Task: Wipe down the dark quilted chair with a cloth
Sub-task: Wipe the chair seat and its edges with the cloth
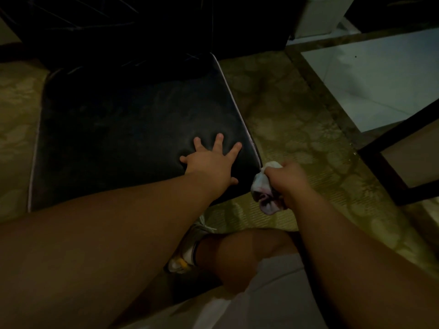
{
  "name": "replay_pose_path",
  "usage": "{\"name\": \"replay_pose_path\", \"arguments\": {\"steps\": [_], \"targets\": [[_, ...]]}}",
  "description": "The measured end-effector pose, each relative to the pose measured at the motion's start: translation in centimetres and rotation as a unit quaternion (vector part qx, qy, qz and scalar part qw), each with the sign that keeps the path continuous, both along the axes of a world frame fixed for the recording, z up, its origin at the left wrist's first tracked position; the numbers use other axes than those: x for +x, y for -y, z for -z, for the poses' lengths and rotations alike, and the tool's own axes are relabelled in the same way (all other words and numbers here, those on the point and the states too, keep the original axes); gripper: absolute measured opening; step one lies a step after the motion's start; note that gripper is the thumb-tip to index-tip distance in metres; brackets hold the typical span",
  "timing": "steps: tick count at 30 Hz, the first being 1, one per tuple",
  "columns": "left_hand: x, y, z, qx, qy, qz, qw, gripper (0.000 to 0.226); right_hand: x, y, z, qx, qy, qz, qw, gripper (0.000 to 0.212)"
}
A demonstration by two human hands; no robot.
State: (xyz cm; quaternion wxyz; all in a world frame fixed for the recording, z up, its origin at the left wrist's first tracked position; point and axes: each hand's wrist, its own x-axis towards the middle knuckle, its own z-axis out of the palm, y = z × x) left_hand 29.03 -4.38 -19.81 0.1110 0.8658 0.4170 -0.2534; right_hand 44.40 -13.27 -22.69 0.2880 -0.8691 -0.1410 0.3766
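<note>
On the chair (133, 129) seat, the left hand (209, 165) presses flat, fingers spread. Beside the seat's right edge, the right hand (288, 184) grips the bunched cloth (261, 184). Brace firmly; wipe the edge piping with overlapping strokes.

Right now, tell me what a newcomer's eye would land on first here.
First the left hand, fingers spread flat on the dark chair seat near its right edge. Next the right hand, just off that edge, gripping a bunched white cloth at the seat's front right corner. Behind, the quilted backrest sits in deep shadow.
</note>
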Motion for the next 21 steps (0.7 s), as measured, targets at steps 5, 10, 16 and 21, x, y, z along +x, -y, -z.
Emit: {"name": "replay_pose_path", "arguments": {"steps": [5,10,16,21], "targets": [[0.0,-0.2,-0.1,-0.003,-0.002,0.005,1.0,0.091,-0.3,1.0,0.2,0.003,0.013,-0.027,1.0,0.04],[-0.1,-0.2,-0.1,-0.001,0.004,0.007,1.0,0.09,-0.7,1.1,0.0,0.001,0.052,-0.059,0.997,0.029],[0.0,-0.2,0.0,0.0,0.005,0.004,1.0,0.09,-1.0,0.9,-0.5,0.079,0.097,-0.067,0.99,0.018],[-0.2,-0.1,-0.2,-0.003,0.003,0.008,1.0,0.09,-0.6,1.2,-0.4,-0.003,0.097,-0.115,0.989,0.019]]}}
